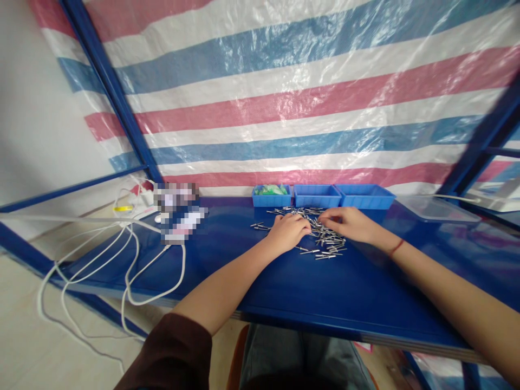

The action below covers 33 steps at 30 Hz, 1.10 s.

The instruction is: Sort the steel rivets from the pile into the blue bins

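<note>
A loose pile of thin silver blind rivets (330, 238) lies scattered on the blue tabletop (325, 292). My left hand (288, 232) is over the pile's left side with its fingers curled inward and closed. Whatever is in those fingers, if anything, is too small to make out. From the other side, my right hand (350, 223) reaches over the pile's right part, thumb and fingers drawn together. Its fingertips are among the rivets, and I cannot see clearly what they pinch. A few rivets lie apart, left of my left hand and nearer the front.
Behind the pile stand three blue bins in a row: a left bin (271, 201) holding a green-and-white plastic bag, a middle bin (317, 196) and a right bin (365, 197). A clear plastic lid (436, 209) lies at right. White cables (136, 265) trail over the left edge.
</note>
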Motion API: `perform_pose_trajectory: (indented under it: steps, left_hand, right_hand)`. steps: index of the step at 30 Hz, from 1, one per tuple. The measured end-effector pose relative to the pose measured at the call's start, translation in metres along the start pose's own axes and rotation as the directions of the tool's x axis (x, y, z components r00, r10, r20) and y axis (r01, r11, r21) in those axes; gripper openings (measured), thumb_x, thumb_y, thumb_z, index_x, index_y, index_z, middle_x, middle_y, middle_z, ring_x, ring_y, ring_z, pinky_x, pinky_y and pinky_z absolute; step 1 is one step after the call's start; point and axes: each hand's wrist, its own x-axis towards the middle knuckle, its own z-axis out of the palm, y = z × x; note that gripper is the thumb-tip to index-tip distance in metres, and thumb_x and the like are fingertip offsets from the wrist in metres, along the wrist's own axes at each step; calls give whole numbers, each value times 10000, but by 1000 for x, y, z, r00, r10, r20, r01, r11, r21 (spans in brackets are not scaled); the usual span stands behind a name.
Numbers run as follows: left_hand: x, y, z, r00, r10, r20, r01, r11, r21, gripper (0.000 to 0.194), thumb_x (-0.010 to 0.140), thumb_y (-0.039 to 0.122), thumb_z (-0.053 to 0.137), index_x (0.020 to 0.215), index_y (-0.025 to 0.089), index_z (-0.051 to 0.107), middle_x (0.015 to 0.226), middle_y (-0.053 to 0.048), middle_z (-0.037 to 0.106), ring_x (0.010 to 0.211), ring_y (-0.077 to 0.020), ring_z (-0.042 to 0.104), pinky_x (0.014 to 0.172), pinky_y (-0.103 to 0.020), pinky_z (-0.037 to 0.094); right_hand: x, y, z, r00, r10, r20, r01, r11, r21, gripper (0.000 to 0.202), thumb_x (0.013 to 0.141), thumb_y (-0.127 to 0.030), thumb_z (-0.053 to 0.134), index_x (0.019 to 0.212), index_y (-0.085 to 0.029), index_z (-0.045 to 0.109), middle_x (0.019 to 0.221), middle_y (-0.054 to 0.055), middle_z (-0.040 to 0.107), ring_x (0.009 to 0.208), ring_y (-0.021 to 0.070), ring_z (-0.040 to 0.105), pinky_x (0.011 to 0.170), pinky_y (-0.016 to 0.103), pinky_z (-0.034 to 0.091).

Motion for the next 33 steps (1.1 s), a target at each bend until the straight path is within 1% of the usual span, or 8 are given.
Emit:
perform_pose_trajectory:
  steps: [2, 4, 8, 13, 19, 26, 30, 33]
  left_hand:
    - [2, -2, 3, 998, -10, -59, 9, 1000, -12, 235, 929, 310, 407, 956, 213, 620, 1038, -33, 632, 1015, -199, 552, 912, -369, 390]
    - [4, -5, 5, 993, -19, -118, 10, 997, -73, 235, 930, 293, 397, 941, 190, 608, 993, -44, 645, 967, -187, 576, 897, -340, 408]
    - [7, -6, 7, 977, -88, -192, 30, 957, -287, 225, 929, 275, 382, 920, 185, 588, 928, -37, 657, 893, -164, 597, 830, -284, 443]
    - [8, 1, 6, 970, -134, -202, 18, 870, -493, 236, 923, 284, 387, 911, 176, 596, 903, -32, 672, 861, -151, 611, 819, -267, 452]
    - [9, 2, 8, 960, -179, -215, 10, 789, -614, 210, 885, 291, 472, 890, 157, 634, 897, -42, 684, 847, -154, 618, 811, -270, 466]
    - [11, -1, 7, 891, -369, -264, 67, 684, -727, 185, 824, 309, 564, 877, 158, 658, 887, -42, 693, 824, -151, 625, 787, -275, 478]
    - [11, 0, 5, 887, -385, -255, 37, 610, -791, 172, 808, 301, 580, 850, 150, 650, 875, -42, 692, 804, -144, 628, 777, -273, 483]
    - [11, 1, 5, 889, -378, -257, 14, 584, -812, 182, 805, 322, 582, 848, 154, 636, 841, -33, 687, 769, -137, 631, 753, -267, 490]
  right_hand:
    - [-1, -17, 7, 998, -60, 26, 58, 996, 74, 259, 815, -352, 481, 838, -197, 688, 787, 20, 699, 670, 169, 609, 618, 280, 451]
    - [-1, -28, 12, 997, -71, -23, 73, 993, 97, 233, 797, -347, 508, 850, -196, 677, 782, 21, 693, 644, 164, 597, 613, 285, 451]
    - [0, -32, 16, 991, 7, -137, 18, 984, 179, 232, 795, -380, 534, 859, -197, 661, 810, 41, 700, 646, 170, 600, 620, 301, 465]
    - [2, -28, 18, 975, 90, -204, -13, 936, 351, 290, 800, -454, 549, 853, -184, 639, 796, 57, 688, 683, 180, 608, 634, 311, 476]
    - [3, -32, 14, 938, 200, -284, -58, 897, 438, 306, 751, -480, 590, 798, -178, 601, 707, 38, 634, 580, 144, 548, 581, 295, 461]
    - [3, -28, 20, 965, 206, -162, -107, 876, 471, 264, 757, -442, 565, 777, -179, 583, 666, 9, 589, 550, 133, 540, 544, 282, 451]
    - [3, -28, 25, 980, 171, -105, -105, 882, 459, 313, 784, -489, 530, 782, -180, 577, 674, 4, 576, 565, 129, 543, 534, 268, 440]
    - [4, -32, 27, 987, 145, -69, -97, 879, 466, 359, 792, -534, 506, 760, -181, 563, 688, 11, 582, 567, 125, 548, 525, 260, 429]
